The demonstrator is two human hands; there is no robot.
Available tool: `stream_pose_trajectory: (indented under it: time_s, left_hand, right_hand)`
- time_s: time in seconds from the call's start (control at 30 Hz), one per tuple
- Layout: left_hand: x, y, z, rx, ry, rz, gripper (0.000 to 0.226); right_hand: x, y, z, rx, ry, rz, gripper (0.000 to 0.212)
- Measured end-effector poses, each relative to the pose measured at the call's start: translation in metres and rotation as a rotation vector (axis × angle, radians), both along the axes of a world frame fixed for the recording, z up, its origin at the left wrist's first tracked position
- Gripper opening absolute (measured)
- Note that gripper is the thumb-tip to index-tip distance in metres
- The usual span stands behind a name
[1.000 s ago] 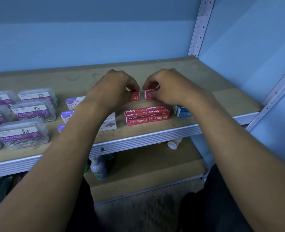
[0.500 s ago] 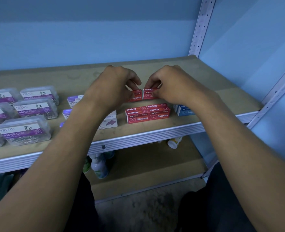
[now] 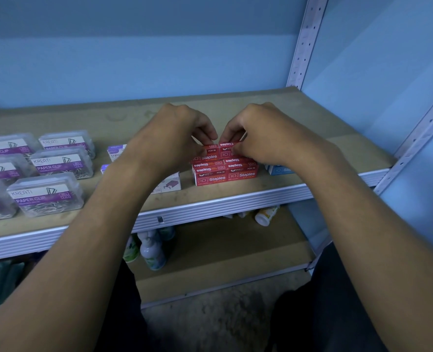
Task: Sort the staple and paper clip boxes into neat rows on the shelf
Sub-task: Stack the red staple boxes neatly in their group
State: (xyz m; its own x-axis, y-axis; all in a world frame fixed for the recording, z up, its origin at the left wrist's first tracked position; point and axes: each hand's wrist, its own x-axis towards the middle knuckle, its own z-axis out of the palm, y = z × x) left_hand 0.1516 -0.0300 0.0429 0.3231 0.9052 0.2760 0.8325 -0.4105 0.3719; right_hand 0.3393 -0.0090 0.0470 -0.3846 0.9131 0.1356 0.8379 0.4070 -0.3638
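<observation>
A pale blue wall backs a metal rack whose wooden shelf point(image 3: 299, 118) carries the stationery. Two red staple boxes are held side by side, touching end to end, directly behind the red stack point(image 3: 225, 172) already set near the shelf's front edge. The left box point(image 3: 208, 153) is pinched by the left hand point(image 3: 174, 138), the right box point(image 3: 227, 148) by the right hand point(image 3: 268, 135); each grip is clenched on its own box, thumb in front and fingers behind. The long axes of both boxes run left to right, parallel to the shelf edge, with the printed long faces turned toward the viewer. The pair appears to be meant for setting down flush behind the stack, so only a short lowering seems needed. Clear paper clip boxes point(image 3: 60, 163) are rowed at the left.
</observation>
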Motion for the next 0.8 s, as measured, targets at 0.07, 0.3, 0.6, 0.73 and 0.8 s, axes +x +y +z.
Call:
stream_pose_trajectory:
  time_s: [0.07, 0.3, 0.6, 0.73, 0.8]
  left_hand:
    - [0.001, 0.000, 0.000, -0.013, 0.002, 0.004, 0.030]
    - [0.002, -0.002, -0.002, -0.056, -0.005, 0.004, 0.028]
    - [0.003, -0.003, -0.003, -0.110, -0.006, -0.020, 0.026]
    - [0.001, -0.004, -0.003, -0.082, 0.043, -0.027, 0.024]
    - [0.001, -0.006, -0.002, -0.084, 0.040, -0.034, 0.025]
  right_hand:
    - [0.001, -0.001, 0.001, -0.013, -0.011, 0.007, 0.026]
    - [0.002, -0.004, 0.001, -0.049, -0.026, 0.021, 0.027]
    - [0.002, -0.007, 0.005, -0.127, -0.051, 0.022, 0.033]
    - [0.000, -0.010, 0.008, -0.168, -0.084, 0.036, 0.038]
    - [0.001, -0.013, 0.011, -0.190, -0.103, 0.048, 0.040]
